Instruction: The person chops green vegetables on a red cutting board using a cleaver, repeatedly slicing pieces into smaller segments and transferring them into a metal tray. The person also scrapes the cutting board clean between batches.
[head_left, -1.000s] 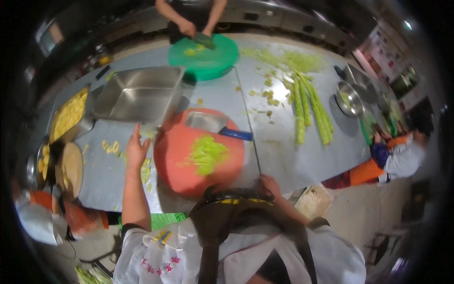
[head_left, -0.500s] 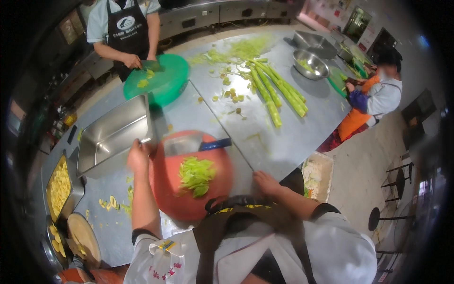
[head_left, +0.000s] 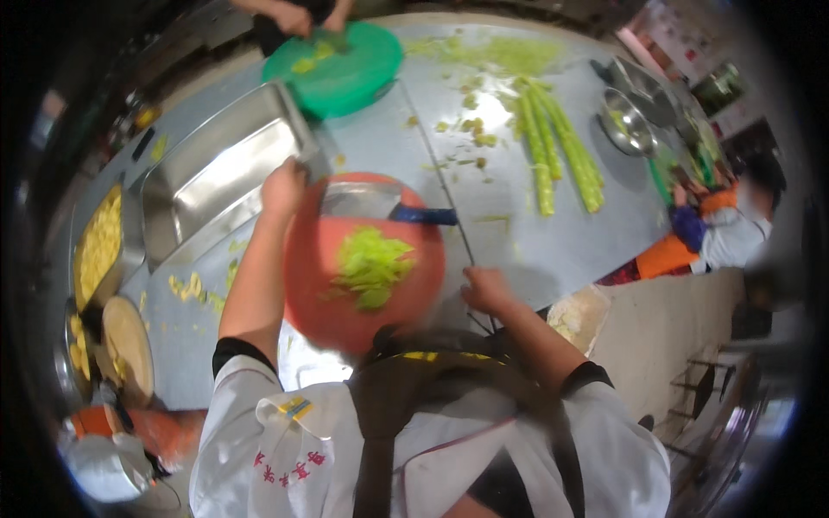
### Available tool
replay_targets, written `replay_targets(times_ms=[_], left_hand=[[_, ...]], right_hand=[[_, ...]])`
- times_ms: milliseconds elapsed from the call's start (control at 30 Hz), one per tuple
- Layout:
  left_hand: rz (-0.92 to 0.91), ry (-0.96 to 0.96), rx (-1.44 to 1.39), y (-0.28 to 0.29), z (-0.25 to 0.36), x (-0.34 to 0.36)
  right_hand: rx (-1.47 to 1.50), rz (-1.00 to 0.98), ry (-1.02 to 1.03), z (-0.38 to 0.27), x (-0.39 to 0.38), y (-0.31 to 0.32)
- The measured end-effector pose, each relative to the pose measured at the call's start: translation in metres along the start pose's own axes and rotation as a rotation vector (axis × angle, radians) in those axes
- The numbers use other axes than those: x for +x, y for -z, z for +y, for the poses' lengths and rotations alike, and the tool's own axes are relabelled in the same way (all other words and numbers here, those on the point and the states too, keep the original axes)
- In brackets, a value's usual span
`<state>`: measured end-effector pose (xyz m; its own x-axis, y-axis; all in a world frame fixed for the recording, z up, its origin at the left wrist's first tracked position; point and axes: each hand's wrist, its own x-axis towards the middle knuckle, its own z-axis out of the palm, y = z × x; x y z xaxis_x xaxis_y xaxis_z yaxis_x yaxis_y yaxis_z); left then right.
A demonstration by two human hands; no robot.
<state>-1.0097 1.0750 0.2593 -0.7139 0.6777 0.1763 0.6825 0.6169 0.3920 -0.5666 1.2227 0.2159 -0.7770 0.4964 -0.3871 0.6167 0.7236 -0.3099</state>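
My left hand (head_left: 285, 186) is closed on the near right corner of a deep rectangular steel pan (head_left: 226, 177), whose inside is bare metal. Beside it lies a round red cutting board (head_left: 302, 285) with a heap of sliced pale-green stems (head_left: 373, 263) on it. Across the board's far side rests a cleaver (head_left: 363, 200) with a blue handle, held by no one. My right hand (head_left: 490, 291) is at the table's near edge, right of the board, with curled fingers and nothing visible in them.
Peeled green stalks (head_left: 561, 151) and scraps lie on the steel table (head_left: 527, 246). A co-worker's hands (head_left: 315, 17) work at a green board (head_left: 376, 78). A pan of yellow pieces (head_left: 102, 242) stands far left. Another person (head_left: 734, 220) works at right, near a steel bowl (head_left: 628, 123).
The view has shifted, so the table's things sit differently in it. My left hand keeps hold of the pan. My right hand's fingers look more curled than before.
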Motion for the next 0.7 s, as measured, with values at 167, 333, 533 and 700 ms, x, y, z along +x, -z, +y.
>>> replay_targets(times_ms=[167, 333, 533, 700], left_hand=[[0.098, 0.032, -0.453, -0.001, -0.001, -0.031], [0.216, 0.199, -0.537, -0.025, -0.023, -0.114], [0.195, 0.337, -0.466, -0.047, -0.019, -0.210], [0.137, 0.051, -0.228, -0.054, 0.037, -0.242]], right_hand=[[0.009, 0.500, 0.274, -0.029, 0.067, 0.031], [-0.124, 0.479, 0.391, -0.039, 0.123, 0.027], [-0.124, 0.215, 0.292, -0.059, 0.146, 0.038], [0.601, -0.038, 0.114, -0.050, 0.119, 0.062]])
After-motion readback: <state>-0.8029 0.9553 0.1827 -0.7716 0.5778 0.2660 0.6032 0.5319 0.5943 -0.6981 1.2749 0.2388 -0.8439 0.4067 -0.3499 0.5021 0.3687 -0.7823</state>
